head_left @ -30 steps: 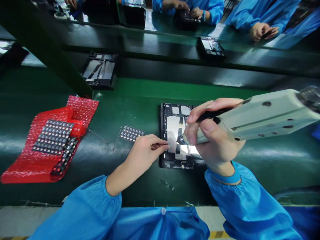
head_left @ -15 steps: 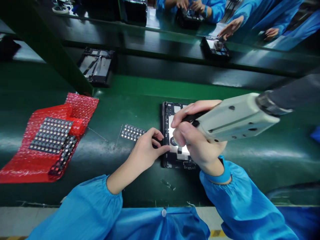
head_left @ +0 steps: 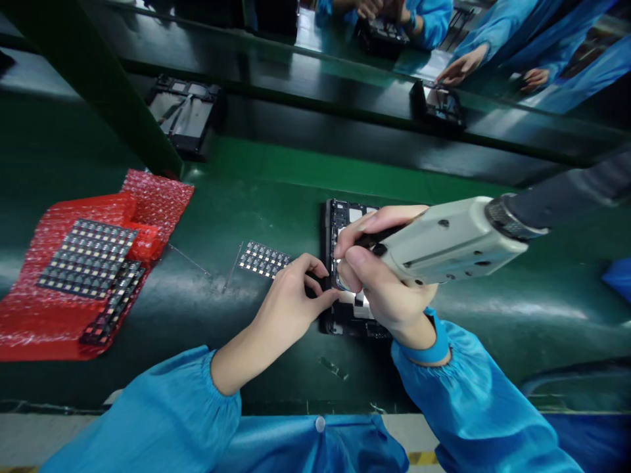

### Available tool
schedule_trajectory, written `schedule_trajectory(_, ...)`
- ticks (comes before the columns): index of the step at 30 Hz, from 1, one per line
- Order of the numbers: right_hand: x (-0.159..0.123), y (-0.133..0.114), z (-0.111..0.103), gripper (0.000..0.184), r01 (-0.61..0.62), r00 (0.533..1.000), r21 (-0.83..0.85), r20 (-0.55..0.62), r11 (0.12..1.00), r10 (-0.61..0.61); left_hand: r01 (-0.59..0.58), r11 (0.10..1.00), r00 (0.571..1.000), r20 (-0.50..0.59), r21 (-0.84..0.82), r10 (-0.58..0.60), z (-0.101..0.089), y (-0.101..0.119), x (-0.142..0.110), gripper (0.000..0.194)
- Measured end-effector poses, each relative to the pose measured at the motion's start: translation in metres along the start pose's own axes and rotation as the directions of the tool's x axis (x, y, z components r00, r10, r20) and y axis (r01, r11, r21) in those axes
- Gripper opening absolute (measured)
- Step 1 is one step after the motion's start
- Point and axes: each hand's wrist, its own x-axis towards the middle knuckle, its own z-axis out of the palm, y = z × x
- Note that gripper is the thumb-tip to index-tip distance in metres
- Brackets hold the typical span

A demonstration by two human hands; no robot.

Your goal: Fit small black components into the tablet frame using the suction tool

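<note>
While the right hand [head_left: 389,282] was wrapped around a pale grey-green, metal-tipped power driver [head_left: 453,240], the black rectangular electronic device [head_left: 352,310] lay flat on the dark-green tabletop [head_left: 276,190] below that grip, long axis fore-aft. Nose [head_left: 345,280] sat over its left side, just beside the left hand [head_left: 288,295], thumb and finger narrowly parted.

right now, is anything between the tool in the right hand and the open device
Nothing visible: the power tool in the right hand has its nose over the left side of the open device. The left hand is close beside the nose; contact is unclear.
</note>
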Motion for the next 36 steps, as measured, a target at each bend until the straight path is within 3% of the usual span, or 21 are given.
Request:
schedule_trajectory(4, -0.001, 0.001, 0.001, 0.025, -0.013, 1.0, 0.021, -0.003, 1.0, 0.013, 0.007, 1.0, 1.0, -0.004, -0.002, -0.007, 0.0, 0.0, 0.0, 0.037)
schedule_trajectory(9, -0.002, 0.005, 0.0, 0.016, -0.036, 0.999, -0.067, 0.02, 0.997, 0.037, 0.012, 1.0, 1.0, -0.004, -0.014, -0.012, 0.002, 0.001, 0.0, 0.028)
schedule_trajectory(13, -0.005, 0.01, 0.0, 0.014, -0.041, 0.993, 0.015, 0.116, 0.999, 0.039, 0.022, 1.0, 1.0, -0.017, -0.007, -0.022, 0.001, 0.004, 0.0, 0.026)
schedule_trajectory(15, -0.006, 0.01, 0.002, 0.018, -0.034, 0.995, 0.036, 0.1, 0.999, 0.03, 0.022, 1.0, 1.0, -0.014, -0.017, -0.023, 0.0, 0.003, -0.001, 0.028)
schedule_trajectory(18, -0.005, 0.005, 0.008, 0.013, -0.012, 0.999, 0.002, 0.03, 1.0, 0.012, 0.02, 0.999, 1.0, -0.002, -0.04, -0.02, -0.002, 0.002, -0.001, 0.027)
schedule_trajectory(21, 0.003, -0.005, 0.005, 0.018, 0.018, 0.995, 0.03, 0.095, 0.999, -0.021, 0.045, 0.999, 0.999, -0.011, 0.019, -0.044, -0.005, 0.002, -0.002, 0.028)
schedule_trajectory(23, 0.008, -0.008, -0.011, 0.031, 0.012, 0.995, 0.063, 0.096, 0.998, -0.018, 0.08, 0.994, 0.996, -0.031, 0.07, -0.078, -0.006, 0.002, -0.002, 0.036)
schedule_trajectory(26, 0.01, -0.004, -0.06, 0.035, 0.06, 0.989, 0.033, -0.136, 0.998, -0.055, 0.136, 0.98, 0.99, -0.064, 0.147, -0.128, -0.008, 0.003, -0.002, 0.044)
schedule_trajectory(28, 0.009, 0.005, -0.096, 0.026, 0.15, 0.915, -0.067, -0.369, 0.986, -0.164, 0.157, 0.969, 0.987, -0.069, 0.19, -0.146, -0.009, 0.003, -0.002, 0.044)
schedule_trajectory(30, 0.006, 0.015, -0.126, 0.025, 0.146, 0.878, -0.107, -0.444, 0.983, -0.179, 0.163, 0.963, 0.986, -0.065, 0.213, -0.152, -0.01, 0.003, -0.003, 0.045)
schedule_trajectory(33, 0.004, 0.027, -0.145, 0.025, 0.104, 0.854, -0.124, -0.498, 0.987, -0.153, 0.176, 0.958, 0.984, -0.07, 0.228, -0.164, -0.011, 0.002, -0.005, 0.048)
schedule_trajectory(36, 0.003, 0.032, -0.145, 0.027, 0.059, 0.849, -0.126, -0.516, 0.99, -0.116, 0.205, 0.949, 0.978, -0.083, 0.241, -0.19, -0.012, 0.002, -0.005, 0.052)
